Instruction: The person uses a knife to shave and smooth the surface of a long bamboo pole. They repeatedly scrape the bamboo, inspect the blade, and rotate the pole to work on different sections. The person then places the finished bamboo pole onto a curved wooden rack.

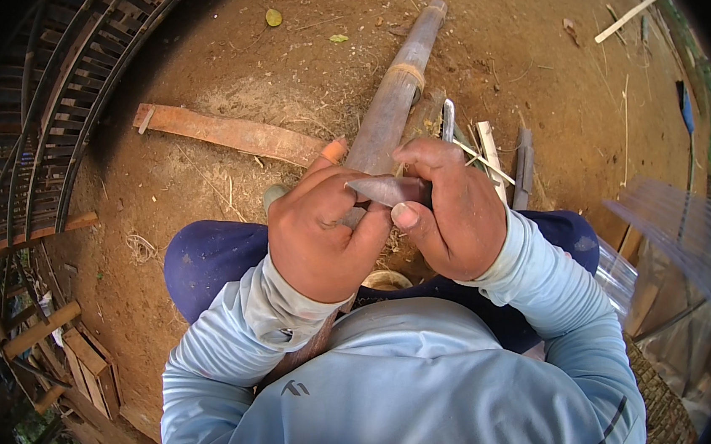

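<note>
Both my hands are together in front of my lap. My right hand [454,209] is closed around a small knife [385,190]. Its broad pointed blade is directed left, toward my other hand, and my thumb lies along its lower edge. My left hand [318,229] is closed beside the blade tip, with an orange wrap [335,149] on one finger. What its curled fingers hold, if anything, is hidden. Beneath and beyond the hands, a bamboo pole [391,100] stretches away from me, with a tan band round it.
A flat reddish wooden board [229,134] lies left of the pole. Right of it are a shiny narrow metal piece [448,119] and several pale strips [490,155]. A slatted rack [66,103] stands at the far left. Clear corrugated sheeting [682,236] is at the right.
</note>
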Demonstrator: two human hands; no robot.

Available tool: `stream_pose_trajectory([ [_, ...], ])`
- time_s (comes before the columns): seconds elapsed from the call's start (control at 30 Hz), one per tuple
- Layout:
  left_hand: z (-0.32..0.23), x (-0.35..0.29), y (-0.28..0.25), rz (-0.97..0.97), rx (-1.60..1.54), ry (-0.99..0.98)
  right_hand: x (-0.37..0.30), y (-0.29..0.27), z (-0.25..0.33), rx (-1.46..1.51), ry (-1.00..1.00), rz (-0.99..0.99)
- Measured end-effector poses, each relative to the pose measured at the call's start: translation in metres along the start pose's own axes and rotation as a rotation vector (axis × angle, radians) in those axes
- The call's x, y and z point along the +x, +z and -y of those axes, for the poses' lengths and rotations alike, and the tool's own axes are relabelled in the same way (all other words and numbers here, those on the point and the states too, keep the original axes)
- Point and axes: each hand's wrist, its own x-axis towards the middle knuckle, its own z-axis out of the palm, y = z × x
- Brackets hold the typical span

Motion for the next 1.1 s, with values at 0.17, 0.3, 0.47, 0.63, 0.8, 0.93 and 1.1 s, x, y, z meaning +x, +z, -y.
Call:
stream_pose_trajectory([
  [0.17,0.001,0.001,0.0,0.009,0.021,0.058,0.001,0.001,-0.002,0.043,-0.003,-0.003],
  [0.3,-0.002,0.001,0.004,-0.011,0.056,0.095,0.002,0.0,-0.001,0.025,0.002,-0.01],
  [0.47,0.003,0.0,0.003,0.003,0.105,0.148,0.004,-0.003,0.002,0.045,0.029,0.016],
  [0.63,0.001,-0.001,0.004,-0.009,0.072,0.133,0.003,-0.001,0.003,0.059,0.065,0.001],
  [0.8,0.001,-0.001,0.006,-0.007,0.039,0.154,0.004,0.0,0.002,0.016,0.035,-0.021],
  [0.93,0.001,-0.001,0.008,-0.002,0.029,0.136,0.006,-0.005,0.002,0.12,0.134,0.057],
  [1.1,0.008,-0.008,0.014,-0.013,-0.306,-0.211,0.004,-0.006,0.002,0.161,0.114,0.04],
])
